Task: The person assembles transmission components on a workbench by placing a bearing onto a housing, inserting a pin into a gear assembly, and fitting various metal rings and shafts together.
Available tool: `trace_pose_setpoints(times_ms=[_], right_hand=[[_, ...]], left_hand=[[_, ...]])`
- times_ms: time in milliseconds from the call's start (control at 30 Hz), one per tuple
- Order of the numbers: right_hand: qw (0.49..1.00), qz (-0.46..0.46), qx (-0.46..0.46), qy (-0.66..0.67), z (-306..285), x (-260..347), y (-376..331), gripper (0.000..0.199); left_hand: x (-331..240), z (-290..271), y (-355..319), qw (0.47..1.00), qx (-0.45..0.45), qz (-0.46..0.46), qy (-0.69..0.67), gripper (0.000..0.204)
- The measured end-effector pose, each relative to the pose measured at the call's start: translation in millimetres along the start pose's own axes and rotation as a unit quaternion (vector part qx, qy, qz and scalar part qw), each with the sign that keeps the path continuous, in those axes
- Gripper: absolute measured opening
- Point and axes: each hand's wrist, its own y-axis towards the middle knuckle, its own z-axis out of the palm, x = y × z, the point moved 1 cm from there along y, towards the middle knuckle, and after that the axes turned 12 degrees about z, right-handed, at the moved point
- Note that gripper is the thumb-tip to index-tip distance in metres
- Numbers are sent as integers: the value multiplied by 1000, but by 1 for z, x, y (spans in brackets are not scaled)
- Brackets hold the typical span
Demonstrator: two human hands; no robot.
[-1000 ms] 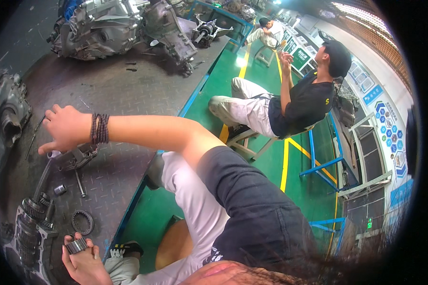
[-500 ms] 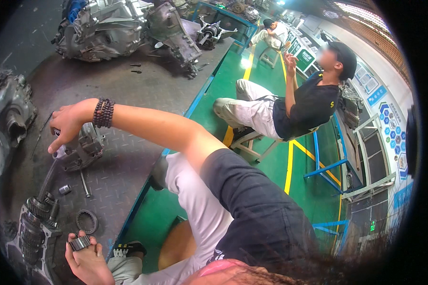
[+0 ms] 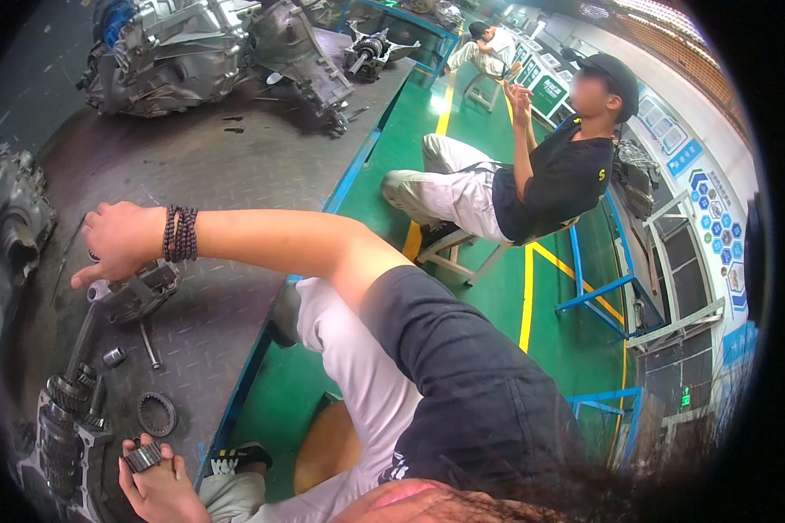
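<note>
My left hand [image 3: 161,492] is palm up at the lower left, its fingers closed round a short ridged metal ring [image 3: 144,456]. My right hand [image 3: 122,240], with a dark beaded bracelet [image 3: 180,234] on the wrist, reaches across the bench with curled fingers and thumb out. A small dark round edge shows under those fingers; the rest is hidden. Just below that hand is a grey metal casting [image 3: 139,294], with a long thin shaft [image 3: 82,337] beside it. The shaft runs toward a gear cluster [image 3: 59,436] in an open housing. A toothed ring [image 3: 157,413] lies near my left hand.
On the metal bench [image 3: 227,166] lie a bolt [image 3: 150,345] and a small metal sleeve [image 3: 113,356]. Large gearbox housings [image 3: 170,61] stand at the far side, another [image 3: 9,235] at the left. A seated person [image 3: 549,166] is beyond the bench's blue edge.
The whole view has shifted slightly. My right hand has turned a little over the casting, its fingers more curled. My left hand still holds the ridged ring.
</note>
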Motion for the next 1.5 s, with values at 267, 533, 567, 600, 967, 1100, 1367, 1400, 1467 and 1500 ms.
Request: trace_pose_setpoints(times_ms=[267, 533, 567, 600, 967, 1100, 1367, 1400, 1467, 1500], right_hand=[[998, -39, -2, 51, -6, -10, -5, 93], [993, -70, -65, 72, -7, -12, -15, 83], [992, -76, -74, 63, -5, -13, -14, 84], [992, -81, -83, 54, -5, -13, -14, 84], [997, -40, -64, 23, -5, -5, -14, 91], [994, -32, -61, 82, -7, -4, -15, 84], [967, -58, -154, 195, 8, -18, -21, 58], [966, -52, -151, 202, 7, -17, -23, 57], [969, -44, -153, 187, 6, -18, -24, 56], [972, -35, -155, 173, 5, -19, -26, 55]], left_hand=[[13, 64, -6, 938, -298, 76, 159, 46], [5, 64, -6, 954, -268, 52, 127, 47], [7, 60, -5, 942, -297, 55, 144, 48], [8, 58, -5, 929, -326, 57, 162, 48], [1, 53, 4, 932, -340, 12, 122, 48], [1, 60, 2, 948, -308, -4, 82, 47], [-8, 76, 9, 928, -363, -42, 72, 47], [-9, 77, 10, 923, -370, -66, 77, 47], [-5, 78, 11, 923, -370, -58, 90, 47], [-3, 78, 11, 922, -370, -52, 102, 47]])
